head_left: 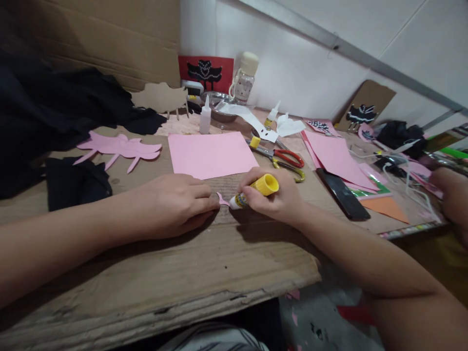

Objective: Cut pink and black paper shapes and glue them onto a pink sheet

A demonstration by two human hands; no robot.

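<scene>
In my right hand (276,195) is a yellow and white glue stick (265,185), its white end tipped down against a small pink paper cutout (222,200) on the board. My left hand (183,202) presses the cutout's other end with its fingers together, covering part of it. Just beyond both hands lies a pink paper sheet (212,153). A yellow cap (255,142) rests by the sheet's right side, near red-handled scissors (287,157). Off to the left, a larger pink cutout (120,148) with leg-like strips lies flat.
Black cloth (78,183) lies at left. Behind stand a glue bottle (205,117), a metal bowl (219,109) and a lidded bottle (245,80). To the right are a black phone (342,194) and pink sheets (340,156). Another person's hand (451,190) shows at the right edge.
</scene>
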